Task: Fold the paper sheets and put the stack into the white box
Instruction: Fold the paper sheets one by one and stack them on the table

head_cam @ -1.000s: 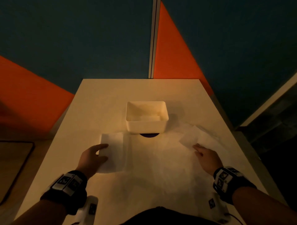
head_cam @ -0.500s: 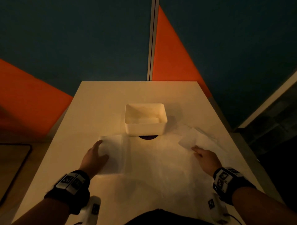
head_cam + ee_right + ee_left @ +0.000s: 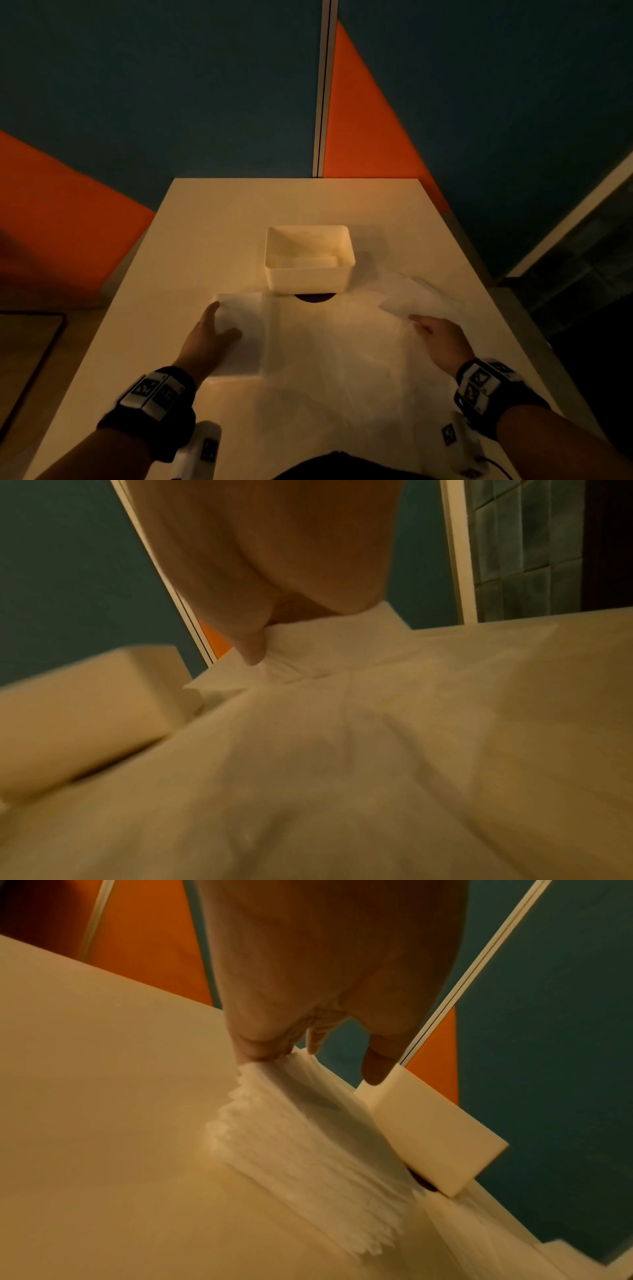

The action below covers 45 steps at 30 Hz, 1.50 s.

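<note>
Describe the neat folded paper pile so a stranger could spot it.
On the pale table, find the white box in the middle. Just nearer than it and to the left lies the folded pile, under the left hand. Unlike the loose, rumpled sheets spread toward the right hand, it is a tidy, square-edged rectangle.

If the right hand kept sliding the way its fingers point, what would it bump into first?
Probably the white box. The right hand lies on the loose paper sheet, fingers aimed at the box's near right corner. Only flat paper lies between, though it might just graze past.
</note>
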{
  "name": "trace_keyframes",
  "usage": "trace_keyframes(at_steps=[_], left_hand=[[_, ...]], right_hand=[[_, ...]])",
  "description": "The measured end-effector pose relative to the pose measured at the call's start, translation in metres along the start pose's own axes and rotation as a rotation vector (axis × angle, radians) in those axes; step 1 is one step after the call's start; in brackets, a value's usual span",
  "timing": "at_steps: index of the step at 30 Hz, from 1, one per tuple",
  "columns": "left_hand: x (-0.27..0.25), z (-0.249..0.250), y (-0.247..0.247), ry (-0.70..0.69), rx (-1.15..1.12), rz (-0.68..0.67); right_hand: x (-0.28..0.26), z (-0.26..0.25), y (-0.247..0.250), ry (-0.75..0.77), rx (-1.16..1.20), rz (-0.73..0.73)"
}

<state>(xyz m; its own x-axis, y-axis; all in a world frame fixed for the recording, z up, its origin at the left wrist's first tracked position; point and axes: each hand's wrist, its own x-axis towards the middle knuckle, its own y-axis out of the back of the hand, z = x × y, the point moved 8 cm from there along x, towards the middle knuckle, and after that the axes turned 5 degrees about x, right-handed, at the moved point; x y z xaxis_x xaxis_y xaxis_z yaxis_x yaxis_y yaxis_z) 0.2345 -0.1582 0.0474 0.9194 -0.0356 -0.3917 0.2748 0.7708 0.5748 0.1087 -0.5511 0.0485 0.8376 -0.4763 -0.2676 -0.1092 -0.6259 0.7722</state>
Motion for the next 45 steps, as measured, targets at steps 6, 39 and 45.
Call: trace_keyframes(at_steps=[6, 39, 45], left_hand=[[-0.016, 0.046, 0.015, -0.261, 0.151, 0.201], [-0.071, 0.156, -0.048, -0.146, -0.796, -0.790], [-0.064, 0.159, -0.041, -0.289, -0.679, -0.806]], right_hand=[[-0.009, -0.051, 0.038, 0.062, 0.306, 0.153], [-0.052, -0.161, 0.034, 0.156, 0.846, -0.383], [-0.042, -0.157, 0.049, 0.163, 0.938, -0.279]])
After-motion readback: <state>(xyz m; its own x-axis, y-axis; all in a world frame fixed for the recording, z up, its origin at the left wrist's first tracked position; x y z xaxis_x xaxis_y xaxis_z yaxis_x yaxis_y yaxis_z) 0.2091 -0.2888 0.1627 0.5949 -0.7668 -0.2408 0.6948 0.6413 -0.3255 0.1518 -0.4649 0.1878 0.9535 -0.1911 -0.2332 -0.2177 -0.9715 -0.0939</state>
